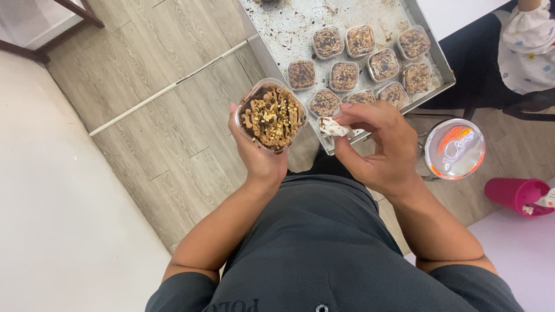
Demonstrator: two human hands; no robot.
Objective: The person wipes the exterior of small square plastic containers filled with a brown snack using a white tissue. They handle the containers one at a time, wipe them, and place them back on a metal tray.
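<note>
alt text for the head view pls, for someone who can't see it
Left hand holds a clear dessert cup with piped brown topping; right hand pinches a stained tissue. Beyond them is a metal tray of similar cups.

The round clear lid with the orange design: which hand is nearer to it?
Right. The right hand, pinching a crumpled tissue, sits just beside the lid; the left hand, holding a dessert cup, is farther away.

This looks like a small home dessert kitchen: a crumb-strewn metal baking tray [277, 32] holds rows of filled clear plastic dessert tubs [344, 75], standing over a wood-look plank floor [173, 115], with a pink cup [516, 193] and a lidded jar [454, 148] nearby.
</note>
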